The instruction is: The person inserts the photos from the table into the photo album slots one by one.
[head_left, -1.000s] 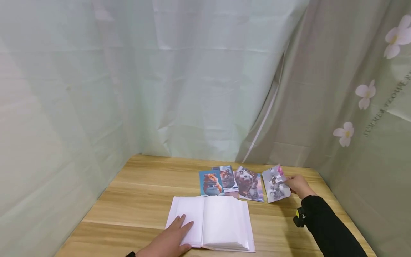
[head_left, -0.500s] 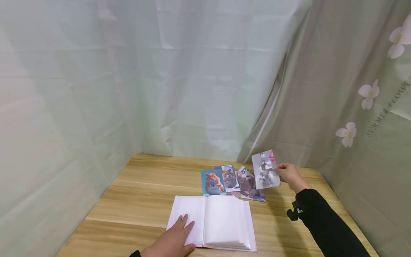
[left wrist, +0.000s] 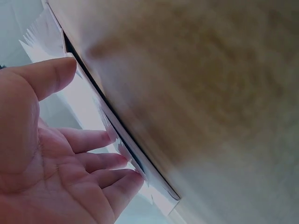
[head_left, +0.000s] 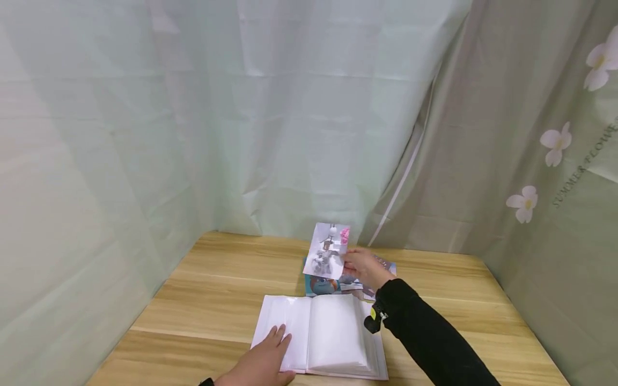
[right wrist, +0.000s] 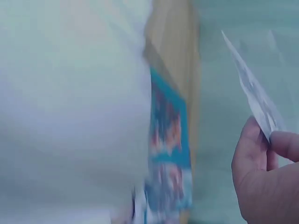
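An album with blank white pages (head_left: 338, 332) lies spread on the wooden table. My left hand (head_left: 263, 356) rests on its left page, fingers straight; in the left wrist view the fingertips of that hand (left wrist: 70, 163) lie along the album's edge. Between thumb and fingers, my right hand (head_left: 365, 266) pinches a pale grey photo (head_left: 325, 252) with a pink patch at its upper right corner. It is held up behind the album, overlapping a blue hamster photo (head_left: 321, 286). In the right wrist view the photo (right wrist: 254, 91) shows nearly edge-on above the right hand (right wrist: 264, 172).
Several other photos lie behind the album, partly hidden by the right hand, among them one at the right (head_left: 388, 265). The wooden table (head_left: 212, 300) ends at a pale curtain (head_left: 299, 134) at the back and sides.
My right hand has lifted the grey photo off the right of the table and carried it leftward, over the other photos. My left hand stays on the album's left page.
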Demonstrator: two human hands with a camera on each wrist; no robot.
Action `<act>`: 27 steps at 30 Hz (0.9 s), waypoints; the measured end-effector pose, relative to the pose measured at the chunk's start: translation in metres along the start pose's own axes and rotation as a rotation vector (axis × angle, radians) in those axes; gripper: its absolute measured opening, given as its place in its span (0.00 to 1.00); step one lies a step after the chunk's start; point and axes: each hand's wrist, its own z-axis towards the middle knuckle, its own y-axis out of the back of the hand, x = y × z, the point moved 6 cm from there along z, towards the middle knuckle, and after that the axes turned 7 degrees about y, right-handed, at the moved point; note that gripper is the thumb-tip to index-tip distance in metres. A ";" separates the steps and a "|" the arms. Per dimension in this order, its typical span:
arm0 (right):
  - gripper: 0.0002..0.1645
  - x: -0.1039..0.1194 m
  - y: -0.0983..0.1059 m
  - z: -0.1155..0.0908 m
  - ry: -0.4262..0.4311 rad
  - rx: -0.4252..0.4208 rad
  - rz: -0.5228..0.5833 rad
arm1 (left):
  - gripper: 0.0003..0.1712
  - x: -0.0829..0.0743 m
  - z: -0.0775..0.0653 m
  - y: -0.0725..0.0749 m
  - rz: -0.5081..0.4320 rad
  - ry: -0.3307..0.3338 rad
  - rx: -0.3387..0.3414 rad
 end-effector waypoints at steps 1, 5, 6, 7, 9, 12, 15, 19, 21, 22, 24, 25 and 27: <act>0.11 -0.003 -0.010 0.001 -0.009 0.005 0.035 | 0.44 0.001 0.000 -0.001 0.005 -0.003 -0.004; 0.17 -0.015 -0.042 0.005 -0.037 -0.007 0.143 | 0.44 0.003 0.001 -0.001 0.023 -0.007 -0.019; 0.18 -0.018 -0.048 0.006 -0.045 -0.010 0.163 | 0.44 0.003 0.001 -0.001 0.030 -0.013 -0.031; 0.19 -0.021 -0.054 0.007 -0.055 -0.015 0.179 | 0.44 0.003 0.000 0.000 0.036 -0.019 -0.044; 0.18 -0.028 -0.064 0.008 -0.074 -0.025 0.198 | 0.44 0.002 -0.001 0.002 0.050 -0.035 -0.076; 0.15 -0.038 -0.076 0.009 -0.096 -0.037 0.222 | 0.44 0.001 -0.001 0.003 0.064 -0.044 -0.098; 0.13 -0.046 -0.085 0.009 -0.103 -0.051 0.219 | 0.44 0.002 0.001 0.002 0.064 -0.022 -0.066; 0.13 -0.055 -0.092 0.009 -0.112 -0.075 0.231 | 0.44 0.003 0.004 0.002 0.060 -0.005 -0.039; 0.15 -0.060 -0.094 0.010 -0.117 -0.090 0.249 | 0.44 0.002 0.004 0.002 0.060 -0.011 -0.054; 0.18 -0.062 -0.094 0.010 -0.120 -0.099 0.257 | 0.44 0.002 0.004 0.002 0.057 -0.015 -0.059; 0.24 -0.066 -0.095 0.012 -0.121 -0.107 0.258 | 0.44 0.002 0.003 0.003 0.054 -0.019 -0.070; 0.26 -0.068 -0.096 0.013 -0.119 -0.107 0.256 | 0.44 0.001 0.003 0.003 0.056 -0.021 -0.075; 0.31 -0.070 -0.098 0.014 -0.107 -0.107 0.243 | 0.44 0.001 0.002 0.004 0.061 -0.026 -0.086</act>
